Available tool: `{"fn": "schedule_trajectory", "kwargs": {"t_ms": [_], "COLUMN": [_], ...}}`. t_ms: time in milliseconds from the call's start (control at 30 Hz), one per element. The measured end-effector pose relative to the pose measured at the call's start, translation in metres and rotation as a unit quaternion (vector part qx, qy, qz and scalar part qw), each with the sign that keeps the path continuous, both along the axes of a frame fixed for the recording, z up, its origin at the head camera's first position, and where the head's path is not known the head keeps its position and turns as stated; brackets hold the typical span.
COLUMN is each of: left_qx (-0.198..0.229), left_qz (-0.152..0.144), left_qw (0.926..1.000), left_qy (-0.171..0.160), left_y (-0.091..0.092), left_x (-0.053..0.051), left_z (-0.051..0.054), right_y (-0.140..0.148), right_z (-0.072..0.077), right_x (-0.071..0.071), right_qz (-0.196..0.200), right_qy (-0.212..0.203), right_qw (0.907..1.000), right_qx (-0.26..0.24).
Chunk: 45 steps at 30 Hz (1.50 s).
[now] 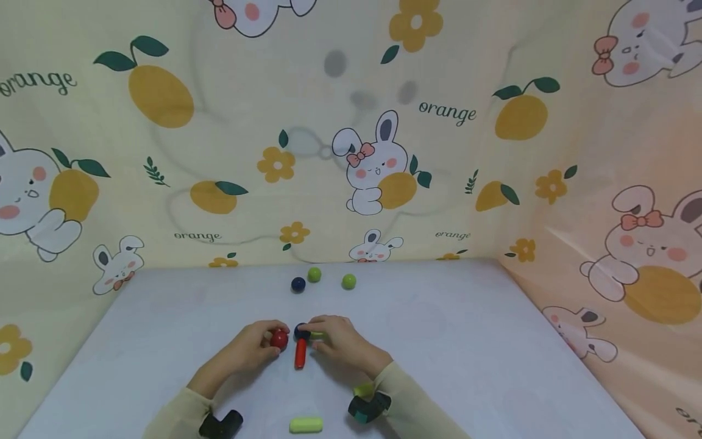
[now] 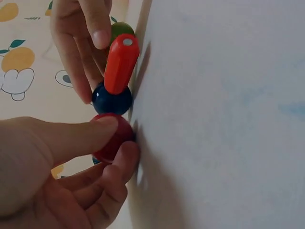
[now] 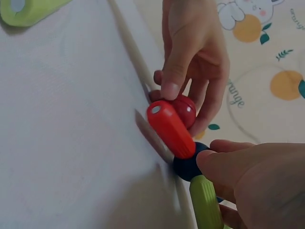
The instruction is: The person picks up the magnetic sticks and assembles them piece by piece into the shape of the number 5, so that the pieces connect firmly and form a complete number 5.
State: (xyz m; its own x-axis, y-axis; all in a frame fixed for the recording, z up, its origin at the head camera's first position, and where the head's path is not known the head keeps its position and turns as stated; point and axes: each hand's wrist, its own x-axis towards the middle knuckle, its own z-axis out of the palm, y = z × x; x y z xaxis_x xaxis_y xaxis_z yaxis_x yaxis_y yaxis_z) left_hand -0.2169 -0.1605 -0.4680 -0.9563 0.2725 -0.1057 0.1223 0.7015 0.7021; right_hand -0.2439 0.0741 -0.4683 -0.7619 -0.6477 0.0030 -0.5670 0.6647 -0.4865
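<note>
A red ball (image 1: 280,339) is being pinched by the thumb and fingers of the left hand (image 1: 256,345), just beside a dark blue ball (image 1: 300,331) that is being gripped by the right hand's (image 1: 344,345) thumb and fingers above the white table (image 1: 466,353). The blue ball is being touched by a red stick (image 1: 300,353), directed toward the person, and by a green stick (image 3: 206,202), partly covered by the right hand. Well apart, a light green stick (image 1: 306,425) is being seen nearer the person.

ROOM: tabletop (image 1: 493,353) outside both forearms (image 1: 422,402) | OBSTACLES: centre, red rod (image 1: 300,354) between left hand (image 1: 253,346) and right hand (image 1: 344,343); back, navy ball (image 1: 298,285), two lime balls (image 1: 348,281); front, lime rod (image 1: 306,425)
</note>
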Motion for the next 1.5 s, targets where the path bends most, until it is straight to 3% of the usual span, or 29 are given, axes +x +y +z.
{"fn": "schedule_trajectory", "kwargs": {"t_ms": [333, 533, 667, 800, 967, 1300, 1500], "left_qx": [0.011, 0.054, 0.071, 0.079, 0.078, 0.079, 0.074], "left_qz": [-0.053, -0.132, -0.151, -0.153, -0.132, -0.11, -0.107], "left_qw": [0.9972, 0.9869, 0.9836, 0.9836, 0.987, 0.9889, 0.9909], "left_qy": [-0.052, -0.075, -0.068, -0.056, -0.047, -0.06, -0.037], "left_y": [-0.004, -0.005, -0.004, -0.002, 0.004, 0.014, 0.019], "left_x": [0.01, 0.013, 0.015, 0.017, 0.018, 0.02, 0.021], "left_z": [0.018, 0.015, 0.012, 0.01, 0.008, 0.001, 0.0], "right_y": [0.0, -0.001, -0.002, -0.002, -0.002, -0.001, 0.0], "right_z": [0.0, 0.002, 0.002, 0.002, 0.001, -0.003, -0.003], "right_x": [0.0, 0.001, 0.001, 0.002, 0.001, 0.001, 0.001], "right_qz": [0.002, 0.001, -0.002, -0.006, -0.009, -0.005, -0.007], "right_qy": [0.009, 0.013, 0.006, -0.003, -0.007, 0.002, 0.003], "right_qw": [1.0, 0.9999, 0.9999, 0.9998, 0.9997, 0.9999, 0.9998], "right_qx": [0.002, -0.004, -0.011, -0.018, -0.023, -0.014, -0.016]}}
